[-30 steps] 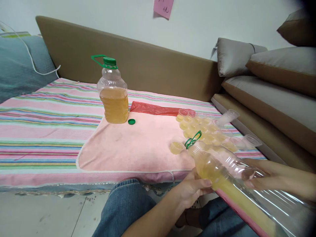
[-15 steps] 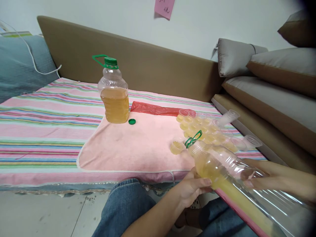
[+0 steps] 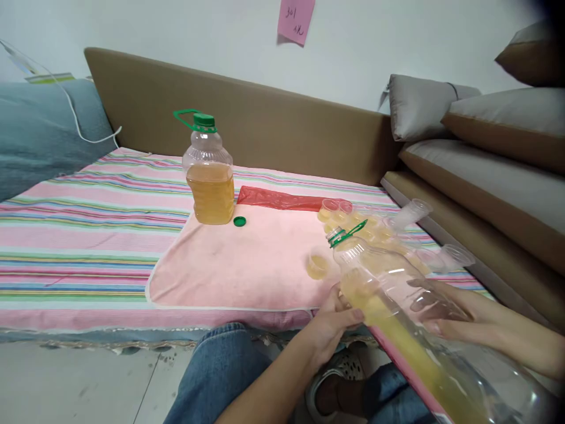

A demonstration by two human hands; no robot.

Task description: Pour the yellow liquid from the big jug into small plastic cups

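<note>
Both my hands hold a large clear plastic bottle [image 3: 397, 294] with yellow liquid, tilted with its open neck and green handle ring toward the bed. My left hand [image 3: 331, 327] grips its underside near the shoulder. My right hand [image 3: 450, 312] is wrapped round its far side. Just beyond the neck, a small cup [image 3: 316, 266] with yellow liquid stands on the pink towel [image 3: 247, 259]. Behind it is a cluster of several small filled cups [image 3: 353, 221].
A second bottle [image 3: 210, 176], half full with a green cap and handle, stands upright at the towel's back edge beside a loose green cap [image 3: 239, 221]. A red bag [image 3: 278, 199], empty plastic cups [image 3: 450, 258], a striped bedsheet [image 3: 79, 235], stacked cushions [image 3: 485, 147].
The held bottle's neck has risen and moved slightly back from the single cup. The view has shifted a little to the left and down.
</note>
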